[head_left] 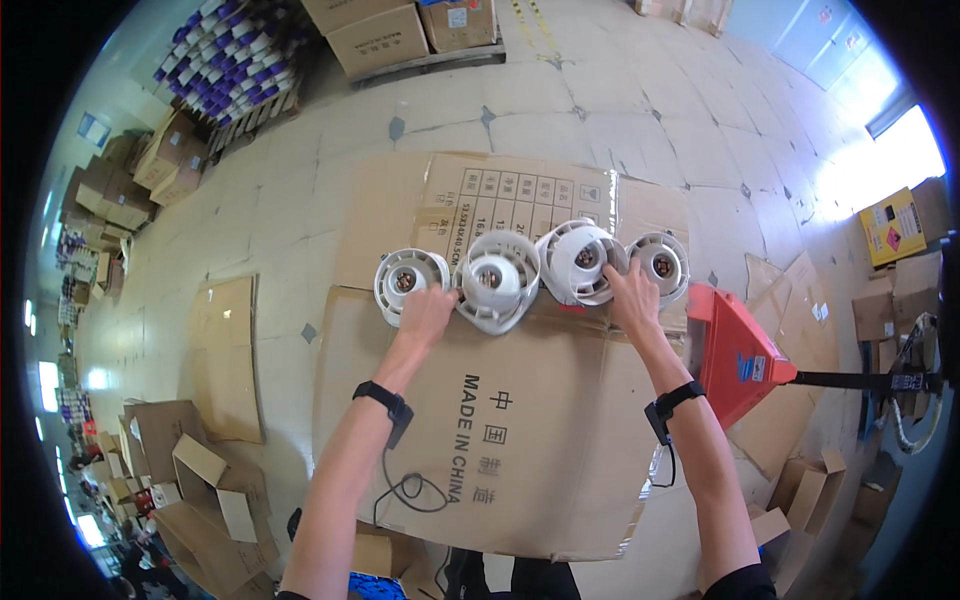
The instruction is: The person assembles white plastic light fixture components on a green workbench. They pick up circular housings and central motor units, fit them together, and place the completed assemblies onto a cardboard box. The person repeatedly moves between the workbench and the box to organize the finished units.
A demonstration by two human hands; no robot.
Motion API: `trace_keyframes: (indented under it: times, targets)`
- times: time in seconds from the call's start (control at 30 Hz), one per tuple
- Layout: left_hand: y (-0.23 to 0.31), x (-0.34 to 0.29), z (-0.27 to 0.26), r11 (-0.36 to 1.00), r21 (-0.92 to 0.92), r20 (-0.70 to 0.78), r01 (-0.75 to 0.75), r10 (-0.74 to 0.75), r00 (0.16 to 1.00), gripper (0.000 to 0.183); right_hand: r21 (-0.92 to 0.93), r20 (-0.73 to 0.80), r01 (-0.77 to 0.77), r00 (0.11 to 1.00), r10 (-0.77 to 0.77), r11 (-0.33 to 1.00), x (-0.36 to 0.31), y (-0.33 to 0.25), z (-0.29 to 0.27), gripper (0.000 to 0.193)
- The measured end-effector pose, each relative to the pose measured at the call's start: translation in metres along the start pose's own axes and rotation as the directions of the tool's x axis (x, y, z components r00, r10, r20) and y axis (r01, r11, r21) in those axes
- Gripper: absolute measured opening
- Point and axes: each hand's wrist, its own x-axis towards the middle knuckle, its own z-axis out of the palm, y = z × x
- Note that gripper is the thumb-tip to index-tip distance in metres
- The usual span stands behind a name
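Several white round plastic housings with copper-coloured centres stand in a row across a flattened cardboard sheet (560, 420). My left hand (428, 310) is closed at the rim of the leftmost housing (388, 295), its fingertips reaching the gap beside the second housing (500, 310). My right hand (636, 295) grips around the right rim of the third housing (560, 250), with its fingers between that one and the rightmost housing (675, 255). Parts of the rims lie hidden behind my fingers. A dark strap with a small box circles each wrist.
A red pallet jack (735, 360) with a black handle stands to the right of the cardboard. A thin black cable (410, 490) loops over the sheet's near left. Open cartons (215, 500) lie at lower left. Stacked boxes (380, 45) sit on a pallet at the far side.
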Motion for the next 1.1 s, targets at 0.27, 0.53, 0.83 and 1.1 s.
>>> trace_keyframes:
  times: [0.27, 0.53, 0.83, 1.1]
  targets:
    - [0.005, -0.076, -0.023, 0.98, 0.009, 0.113, -0.199, 0.197, 0.974, 0.015, 0.064, -0.006, 0.165, 0.986, -0.165, 0.984, -0.041, 0.017, -0.003, 0.04]
    - [0.014, -0.132, -0.046, 0.985, -0.039, 0.12, -0.168, 0.172, 0.978, 0.019, 0.197, 0.109, 0.196, 0.969, -0.22, 0.961, -0.111, -0.017, -0.048, 0.041]
    - [0.003, -0.256, -0.121, 1.0, -0.014, -0.063, -0.005, 0.005, 0.998, 0.016, 0.223, 0.126, 0.195, 0.966, -0.227, 0.955, -0.188, -0.07, -0.128, 0.033]
    - [0.027, -0.46, -0.209, 0.971, -0.017, -0.306, 0.239, -0.233, 0.923, 0.008, 0.224, 0.086, 0.462, 0.868, -0.489, 0.858, -0.248, -0.156, -0.192, 0.03]
